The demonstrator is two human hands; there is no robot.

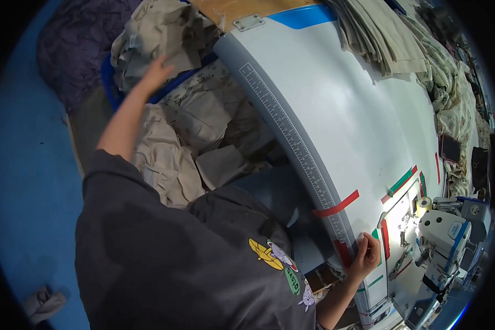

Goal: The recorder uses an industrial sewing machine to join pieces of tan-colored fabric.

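My left hand (158, 72) reaches out to the far left, over a heap of beige cloth pieces (165, 33) in a blue plastic bin (109, 82). The hand is a little blurred, but its fingers look apart and nothing shows in them. At the right, my right hand (366, 254) rests on the front edge of the white sewing table (341, 99), its fingers curled and no object visible in them. It lies beside strips of red tape (342, 253), near the white sewing machine (443, 228), whose lamp is lit.
Loose beige fabric (168, 159) fills the space left of the table. A stack of beige cut pieces (377, 36) lies on the table's far end, with a floral cloth (451, 93) beside it. A phone (450, 148) lies at the right. A ruler strip (291, 129) runs along the table edge.
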